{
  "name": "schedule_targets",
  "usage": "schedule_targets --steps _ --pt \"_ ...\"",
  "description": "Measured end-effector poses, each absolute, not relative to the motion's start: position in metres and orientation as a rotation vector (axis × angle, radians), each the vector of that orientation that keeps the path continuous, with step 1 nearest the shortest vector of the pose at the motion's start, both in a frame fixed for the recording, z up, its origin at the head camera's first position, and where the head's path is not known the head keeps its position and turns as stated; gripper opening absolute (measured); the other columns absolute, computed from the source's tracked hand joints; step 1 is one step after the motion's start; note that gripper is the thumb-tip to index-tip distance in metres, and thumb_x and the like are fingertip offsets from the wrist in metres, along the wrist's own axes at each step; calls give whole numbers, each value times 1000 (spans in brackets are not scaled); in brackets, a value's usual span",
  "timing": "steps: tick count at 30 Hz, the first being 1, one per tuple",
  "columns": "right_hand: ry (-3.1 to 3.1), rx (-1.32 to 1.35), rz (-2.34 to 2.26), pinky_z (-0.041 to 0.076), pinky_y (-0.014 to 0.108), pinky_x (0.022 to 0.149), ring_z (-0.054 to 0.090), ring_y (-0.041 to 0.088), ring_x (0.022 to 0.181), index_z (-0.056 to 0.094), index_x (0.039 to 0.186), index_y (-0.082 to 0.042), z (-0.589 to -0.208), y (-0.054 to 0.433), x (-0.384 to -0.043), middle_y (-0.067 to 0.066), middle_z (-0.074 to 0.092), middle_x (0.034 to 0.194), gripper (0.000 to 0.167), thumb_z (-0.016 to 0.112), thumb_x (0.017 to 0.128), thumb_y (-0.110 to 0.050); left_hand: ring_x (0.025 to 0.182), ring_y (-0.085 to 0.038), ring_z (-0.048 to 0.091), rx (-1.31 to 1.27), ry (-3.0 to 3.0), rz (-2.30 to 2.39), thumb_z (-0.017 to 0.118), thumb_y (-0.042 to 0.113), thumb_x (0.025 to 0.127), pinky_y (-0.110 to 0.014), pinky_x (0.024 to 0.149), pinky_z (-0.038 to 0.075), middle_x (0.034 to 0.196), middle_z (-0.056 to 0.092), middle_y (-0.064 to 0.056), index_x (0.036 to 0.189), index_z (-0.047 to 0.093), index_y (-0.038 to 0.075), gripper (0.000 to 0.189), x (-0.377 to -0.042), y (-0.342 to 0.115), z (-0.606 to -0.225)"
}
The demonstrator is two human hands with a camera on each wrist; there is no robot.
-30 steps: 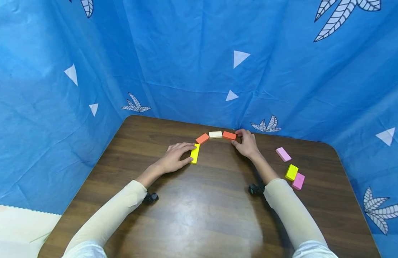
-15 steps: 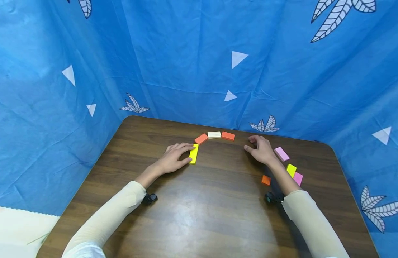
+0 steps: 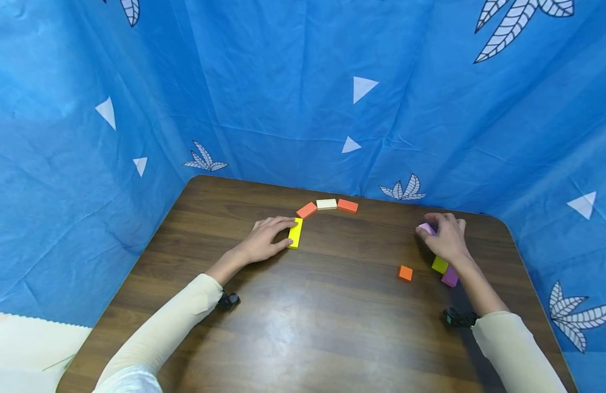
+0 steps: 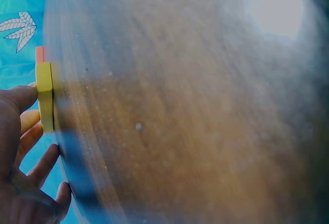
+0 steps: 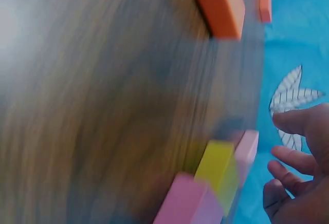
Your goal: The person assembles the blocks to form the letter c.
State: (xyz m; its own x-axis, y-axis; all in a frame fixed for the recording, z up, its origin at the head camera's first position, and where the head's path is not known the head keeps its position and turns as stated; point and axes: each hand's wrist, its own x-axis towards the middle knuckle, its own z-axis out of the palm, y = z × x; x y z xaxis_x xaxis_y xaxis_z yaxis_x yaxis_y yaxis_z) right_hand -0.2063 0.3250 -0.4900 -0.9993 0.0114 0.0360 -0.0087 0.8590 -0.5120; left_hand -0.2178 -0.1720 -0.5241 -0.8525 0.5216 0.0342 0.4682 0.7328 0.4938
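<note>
Compared with half a second ago, the right hand [image 3: 446,237] is shifted rightward, to the pale pink block [image 3: 427,228], while the left hand [image 3: 261,241] is kept in place. Both forearms are stretched forward and angled inward above the table [image 3: 327,333]. On the right, thumb and fingers are held apart and bent, with the pale pink block framed between them; whether it is touched cannot be told. On the left, the long yellow block [image 3: 295,234] is pinched between thumb and fingers, flat at the near end of the curved row [image 3: 326,204]. Just below the right hand, a green-yellow block [image 3: 439,265] is set against a purple-pink one [image 3: 450,277]; an orange block [image 3: 405,273] is placed nearby. Leaves and triangles are printed on the blue cloth [image 3: 273,82].
</note>
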Motion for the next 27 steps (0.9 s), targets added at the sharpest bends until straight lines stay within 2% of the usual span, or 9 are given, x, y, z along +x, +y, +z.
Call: schedule_targets --steps 7,11,14,17,20,23,27 --pt "-3032 -59 716 26 65 102 44 54 120 57 138 14 -496 350 -195 40 59 131 57 70 102 -28 155 -34 47 809 2825 761 66 41 108 -65 120 35 167 50 -1 159 54 24 56 -217 -173 -526" --pt "-3033 -70 705 28 64 104 53 51 110 59 132 15 -501 355 -192 36 63 117 54 71 101 -28 154 -34 48 814 2833 759 66 41 107 -64 119 35 166 51 -1 159 54 25 55 -218 -174 -528" --pt "-3032 -98 718 31 64 105 55 49 106 60 129 13 -504 356 -190 33 64 113 51 72 100 -28 154 -33 48 814 2835 754 66 41 108 -64 119 35 167 51 -1 159 54 25 56 -218 -174 -528" --pt "-3037 -118 724 37 62 100 54 47 103 61 127 10 -507 356 -188 32 65 113 49 73 99 -28 155 -33 48 816 2834 754 66 41 108 -64 120 35 167 51 0 159 54 24 56 -219 -173 -528" --pt "-3039 -124 719 42 51 87 55 44 100 62 125 9 -508 355 -187 31 65 112 48 75 98 -28 154 -33 48 824 2836 752 66 41 108 -64 120 35 166 52 -1 159 54 23 56 -219 -173 -528" --pt "-3040 -116 706 41 42 80 56 43 97 62 124 9 -508 355 -186 31 65 111 47 75 97 -27 155 -33 48 829 2837 747 65 41 108 -64 120 35 166 52 -1 159 54 23 55 -219 -173 -529" --pt "-3047 -130 707 44 46 81 56 44 98 61 125 10 -508 353 -185 32 64 113 47 74 98 -27 155 -33 48 827 2841 751 66 41 108 -64 120 35 166 52 -1 159 54 24 56 -218 -173 -529"
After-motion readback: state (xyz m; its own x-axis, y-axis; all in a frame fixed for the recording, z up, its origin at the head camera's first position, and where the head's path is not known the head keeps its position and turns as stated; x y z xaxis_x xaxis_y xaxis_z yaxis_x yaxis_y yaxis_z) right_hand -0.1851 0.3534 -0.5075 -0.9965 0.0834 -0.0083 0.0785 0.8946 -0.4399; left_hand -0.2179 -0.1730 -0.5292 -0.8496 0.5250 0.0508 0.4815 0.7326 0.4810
